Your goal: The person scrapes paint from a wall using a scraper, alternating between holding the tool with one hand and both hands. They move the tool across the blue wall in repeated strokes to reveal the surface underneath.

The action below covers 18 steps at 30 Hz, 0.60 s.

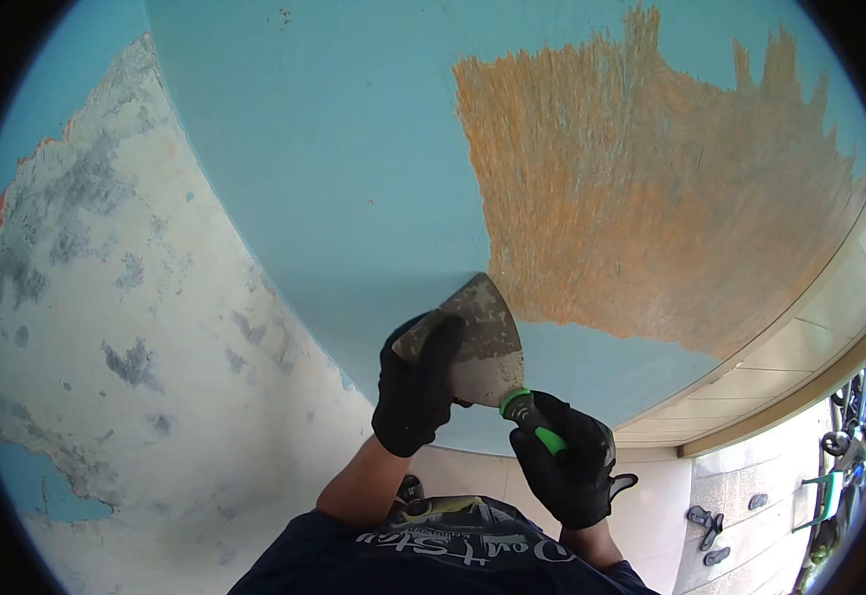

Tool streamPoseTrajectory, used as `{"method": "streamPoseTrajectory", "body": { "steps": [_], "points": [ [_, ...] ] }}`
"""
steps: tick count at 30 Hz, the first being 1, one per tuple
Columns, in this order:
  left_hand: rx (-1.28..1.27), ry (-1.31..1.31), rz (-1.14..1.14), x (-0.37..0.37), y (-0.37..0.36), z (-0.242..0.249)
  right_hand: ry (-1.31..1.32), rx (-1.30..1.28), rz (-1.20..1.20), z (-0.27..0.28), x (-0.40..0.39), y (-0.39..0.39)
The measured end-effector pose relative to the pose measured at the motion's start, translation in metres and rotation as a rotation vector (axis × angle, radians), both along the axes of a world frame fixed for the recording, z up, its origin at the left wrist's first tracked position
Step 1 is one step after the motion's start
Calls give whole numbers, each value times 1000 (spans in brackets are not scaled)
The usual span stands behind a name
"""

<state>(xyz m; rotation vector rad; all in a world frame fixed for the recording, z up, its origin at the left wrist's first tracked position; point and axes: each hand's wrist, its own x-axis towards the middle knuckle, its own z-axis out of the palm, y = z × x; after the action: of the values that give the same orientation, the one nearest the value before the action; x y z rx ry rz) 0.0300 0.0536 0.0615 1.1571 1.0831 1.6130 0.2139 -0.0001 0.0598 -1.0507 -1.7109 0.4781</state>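
A wide scraper with a worn, spotted metal blade and a green and black handle is held up against the blue wall. My right hand, in a black glove, is wrapped round its handle. My left hand, also in a black glove, grips the blade's left side. The blade's upper corner meets the lower left edge of a rough orange-brown patch, where the blue paint is gone.
Left of the blue stretch is a whitish bare wall section with grey blotches. Tiles run along the wall's base at right. Sandals lie on the paving at the lower right, near parked vehicles.
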Motion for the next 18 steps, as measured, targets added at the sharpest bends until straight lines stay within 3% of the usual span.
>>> {"method": "streamPoseTrajectory", "body": {
  "steps": [2,6,8,10,14,16,18],
  "points": [
    [-132,-51,123,5,1,-12,33,15,0,-4,-1,-2],
    [24,-21,121,4,-5,-1,-23,-10,14,1,-2,4],
    [-219,-100,122,6,-5,10,-7,59,3,3,-3,5],
    [-123,-103,84,4,0,2,-5,-108,31,-2,1,2],
    [-161,-89,31,3,-1,3,-41,-54,-23,-4,-5,-1],
    [36,77,64,2,-3,-6,18,-10,-22,-16,-6,-3],
    [-18,-24,121,5,7,0,33,40,14,-11,-6,7]
  ]
}}
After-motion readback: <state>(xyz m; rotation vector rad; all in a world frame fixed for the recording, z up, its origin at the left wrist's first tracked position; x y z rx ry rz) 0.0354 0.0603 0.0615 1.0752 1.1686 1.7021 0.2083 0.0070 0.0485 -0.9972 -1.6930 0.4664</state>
